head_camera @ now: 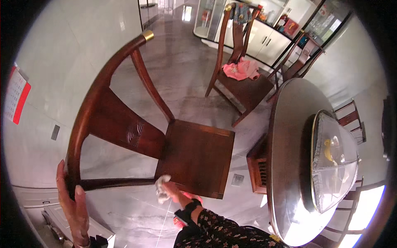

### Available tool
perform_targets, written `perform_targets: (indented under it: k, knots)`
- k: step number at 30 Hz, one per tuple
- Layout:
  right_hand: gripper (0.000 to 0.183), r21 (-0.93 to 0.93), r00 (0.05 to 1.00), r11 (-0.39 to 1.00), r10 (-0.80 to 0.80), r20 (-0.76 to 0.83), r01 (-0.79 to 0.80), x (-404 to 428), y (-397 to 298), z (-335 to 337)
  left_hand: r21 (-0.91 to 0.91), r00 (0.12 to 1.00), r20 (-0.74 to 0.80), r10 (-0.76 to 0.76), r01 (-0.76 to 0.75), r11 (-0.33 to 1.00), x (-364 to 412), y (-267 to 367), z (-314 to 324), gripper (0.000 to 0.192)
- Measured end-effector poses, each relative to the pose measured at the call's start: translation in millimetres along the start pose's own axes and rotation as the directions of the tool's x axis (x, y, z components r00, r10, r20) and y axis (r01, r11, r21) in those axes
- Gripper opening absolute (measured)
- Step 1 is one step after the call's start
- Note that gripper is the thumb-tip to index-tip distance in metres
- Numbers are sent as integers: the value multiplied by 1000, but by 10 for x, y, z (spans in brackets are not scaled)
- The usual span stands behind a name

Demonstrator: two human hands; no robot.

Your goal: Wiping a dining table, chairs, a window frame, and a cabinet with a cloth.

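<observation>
A dark red-brown wooden armchair stands before me, with a curved top rail (90, 99), a carved back splat (124, 127) and a flat seat (198, 155). My left hand (73, 198) grips the near end of the top rail, thumb on one side and fingers on the other. In my right hand (172, 190) is a whitish cloth (162, 189), held at the seat's near rear corner, beside the foot of the arm post (118, 183). A brass-coloured cap (148, 35) covers the rail's far end.
At right is a round table (288, 130) bearing a mesh food cover (335, 164). Another chair (245, 90) holds a pink cloth (242, 68) on its seat and a patterned cloth (242, 13) on its back. Further off are white cabinets (263, 40). A wall (40, 102) rises at left.
</observation>
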State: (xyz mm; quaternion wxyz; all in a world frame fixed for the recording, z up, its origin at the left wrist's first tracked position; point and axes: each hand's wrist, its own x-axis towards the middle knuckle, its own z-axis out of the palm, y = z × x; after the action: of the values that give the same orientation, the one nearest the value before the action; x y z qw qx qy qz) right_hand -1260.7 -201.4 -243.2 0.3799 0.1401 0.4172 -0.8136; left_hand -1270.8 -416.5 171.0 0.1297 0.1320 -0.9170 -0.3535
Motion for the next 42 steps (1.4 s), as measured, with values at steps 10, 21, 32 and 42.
perform_targets:
  k: [10,21,32,42]
  knots:
    - [68,537,896,766,111,429,-352,-82,-396,2149,20,983,-114,147,-146,989,62,-163,-34,58]
    - [25,713,991,691,121,51,-121,198,-352,2206,93,973,-114,203,-193,977,-52,-81,-9,57]
    - [32,231,974,950,-225,33,212,-266,-53,1559,145,965,-122,230,-212,966,-755,303,193,69]
    - [37,133,967,961,-230,-109,243,-865,-651,935,-168,1000,-12,22,-23,985,-943,766,455,81]
